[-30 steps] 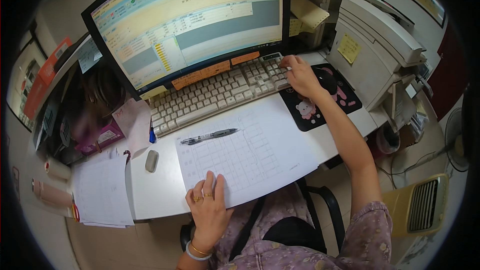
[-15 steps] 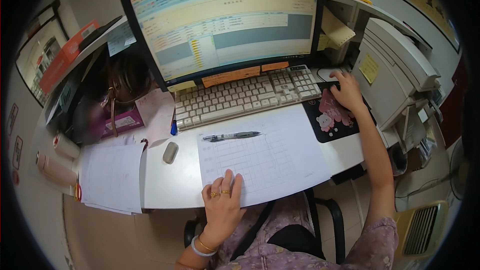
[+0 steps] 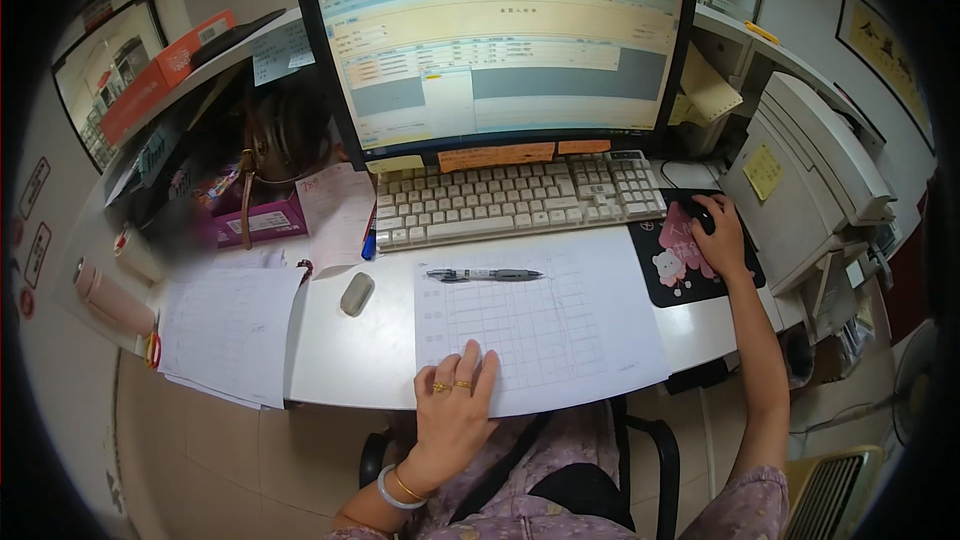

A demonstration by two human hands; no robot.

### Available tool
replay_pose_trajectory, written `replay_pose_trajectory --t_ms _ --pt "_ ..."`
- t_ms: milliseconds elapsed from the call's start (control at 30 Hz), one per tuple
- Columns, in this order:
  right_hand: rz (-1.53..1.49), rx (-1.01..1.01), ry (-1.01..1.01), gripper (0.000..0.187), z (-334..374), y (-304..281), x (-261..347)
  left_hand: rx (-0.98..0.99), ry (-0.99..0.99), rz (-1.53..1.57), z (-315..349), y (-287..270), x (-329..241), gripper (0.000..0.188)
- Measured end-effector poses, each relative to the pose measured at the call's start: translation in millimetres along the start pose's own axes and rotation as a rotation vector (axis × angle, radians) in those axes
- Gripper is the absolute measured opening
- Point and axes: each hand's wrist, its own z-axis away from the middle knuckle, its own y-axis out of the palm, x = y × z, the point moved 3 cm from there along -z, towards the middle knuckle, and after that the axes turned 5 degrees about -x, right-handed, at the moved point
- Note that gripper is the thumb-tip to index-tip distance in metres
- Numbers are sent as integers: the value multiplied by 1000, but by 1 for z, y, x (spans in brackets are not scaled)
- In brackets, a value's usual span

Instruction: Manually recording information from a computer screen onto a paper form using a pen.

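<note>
My left hand (image 3: 455,412) lies on the front edge of a white sheet of paper (image 3: 625,335) printed with a table grid, its fingers stretched out and bearing gold rings. A grey and clear pen (image 3: 485,275) rests across the top of that sheet. To the right, my right hand (image 3: 724,240) is over a dark computer mouse (image 3: 703,217), which it mostly covers. Under it is a black mouse pad (image 3: 655,285) with a pink pattern. The white keyboard (image 3: 485,210) stands behind the paper, below a monitor (image 3: 540,90) displaying a table-like window.
Left of the sheet sit a small grey oval object (image 3: 357,294) and a paper stack (image 3: 225,330). Beyond them are a pink bottle (image 3: 112,298), a purple box (image 3: 272,223) and a brown bag (image 3: 285,135). At right stands a bulky beige machine (image 3: 800,155) with a yellow note.
The head view has shifted, so the desk sits differently in the picture. On the monitor, the column of yellow marks has shrunk to one. My right hand has come slightly nearer on the pad.
</note>
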Motion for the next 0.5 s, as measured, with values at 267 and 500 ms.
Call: replay_pose_trajectory --t_ms 267,500 --pt "-1 -1 -1 38 1 0 0 10 2 26 -1 -2 0 92" --pt "-8 -4 -17 38 0 1 -3 23 12 19 -2 -6 -1 88"
